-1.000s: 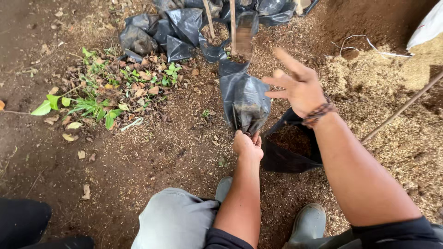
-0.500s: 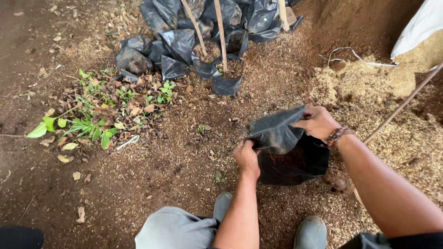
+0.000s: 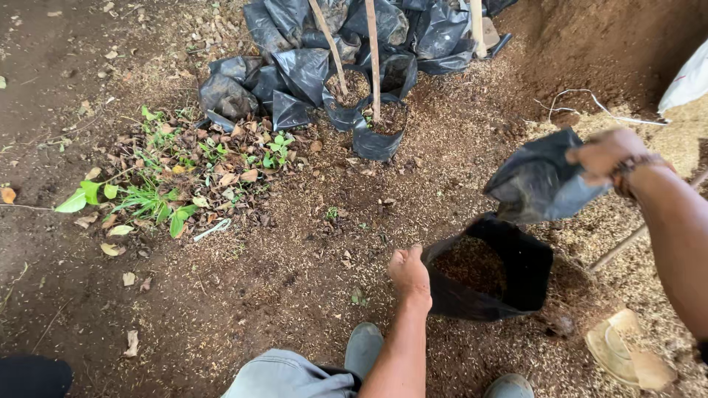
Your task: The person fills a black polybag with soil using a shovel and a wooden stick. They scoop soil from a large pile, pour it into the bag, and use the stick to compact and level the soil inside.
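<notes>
Left hand (image 3: 410, 274): closed on the rim of the black soil bag (image 3: 490, 276), standing on the ground.
Right hand (image 3: 608, 151): clamped on a limp empty bag (image 3: 538, 184), held above.
Risk: soil could be spilled if the rim is tugged sideways.

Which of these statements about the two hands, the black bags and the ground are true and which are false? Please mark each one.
1. The left hand grips the rim of the open black bag. True.
2. The right hand is empty. False: it holds a crumpled black bag above the open one.
3. The open black bag holds soil. True.
4. The wooden stakes lie flat on the ground. False: they stand in the filled bags at the top.
5. Green weeds grow left of the hands. True.
</notes>
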